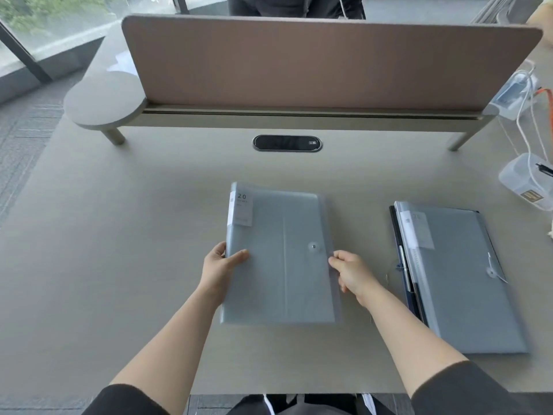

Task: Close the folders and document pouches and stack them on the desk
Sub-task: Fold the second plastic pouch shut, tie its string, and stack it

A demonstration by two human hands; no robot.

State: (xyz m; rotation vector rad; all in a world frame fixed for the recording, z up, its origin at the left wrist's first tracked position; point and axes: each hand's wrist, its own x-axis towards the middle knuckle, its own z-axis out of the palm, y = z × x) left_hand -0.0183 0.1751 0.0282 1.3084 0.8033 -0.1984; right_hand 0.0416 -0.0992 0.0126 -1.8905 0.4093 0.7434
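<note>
I see a grey folder (281, 256) at mid worktop (119, 235), long axis running away from me, spine to the left, closed w/ snap button near its right edge. Label top-left reads "20"; smaller print unreadable. Left hand (220, 269) grips the left edge, thumb on top. Right hand (353, 272) pinches the right edge by the button. A stack (460, 280) of similar folders lies well to the right, same orientation.

A translucent grey-blue folder (281, 259) with a white label, a beige desk (119, 235), a dusty pink-brown divider panel (314, 61), black sleeves (466, 390)
</note>
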